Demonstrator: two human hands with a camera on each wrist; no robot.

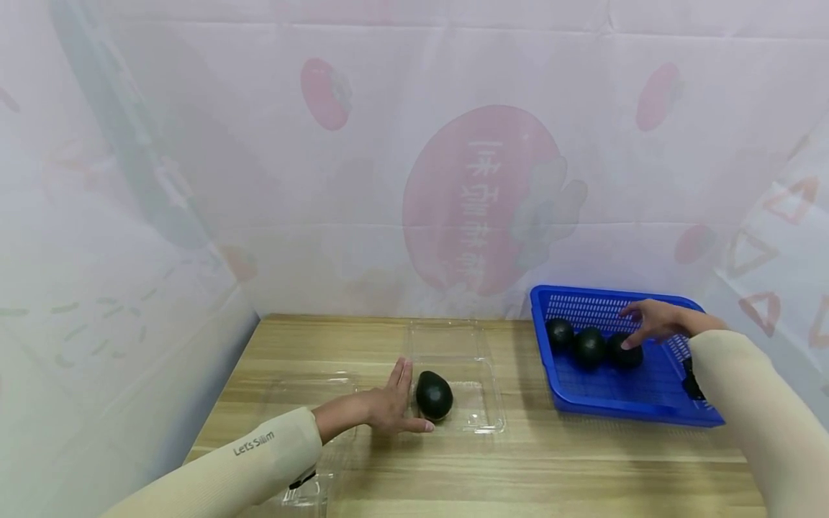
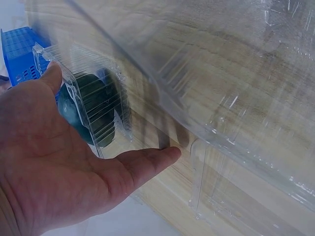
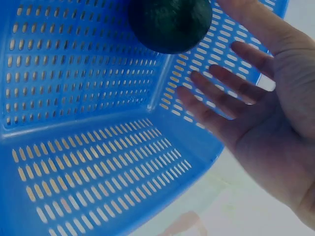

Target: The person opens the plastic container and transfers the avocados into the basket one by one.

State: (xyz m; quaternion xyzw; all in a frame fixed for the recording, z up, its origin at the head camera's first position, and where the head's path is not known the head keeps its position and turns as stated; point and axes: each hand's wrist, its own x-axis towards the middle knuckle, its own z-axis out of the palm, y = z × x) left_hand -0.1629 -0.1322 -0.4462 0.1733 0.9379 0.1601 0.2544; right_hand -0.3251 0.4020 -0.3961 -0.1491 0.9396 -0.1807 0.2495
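A dark green avocado (image 1: 434,396) lies in the left part of a clear plastic clamshell box (image 1: 488,403), whose lid is folded back toward the wall. My left hand (image 1: 391,406) rests along the box's left side, fingers extended and thumb by the front edge; the left wrist view shows the palm (image 2: 54,162) beside the ribbed wall. Three more avocados (image 1: 589,348) sit in a row in the blue basket (image 1: 609,410). Over the rightmost one (image 1: 624,354) reaches my right hand (image 1: 657,320), fingers spread; in the right wrist view a gap separates the fingers from that avocado (image 3: 170,24).
More clear plastic boxes (image 1: 311,392) stand on the wooden table (image 1: 518,467) at left, below and beside my left forearm. A printed cloth (image 1: 363,180) hangs behind the table and along both sides. The basket's raised rim surrounds the avocados.
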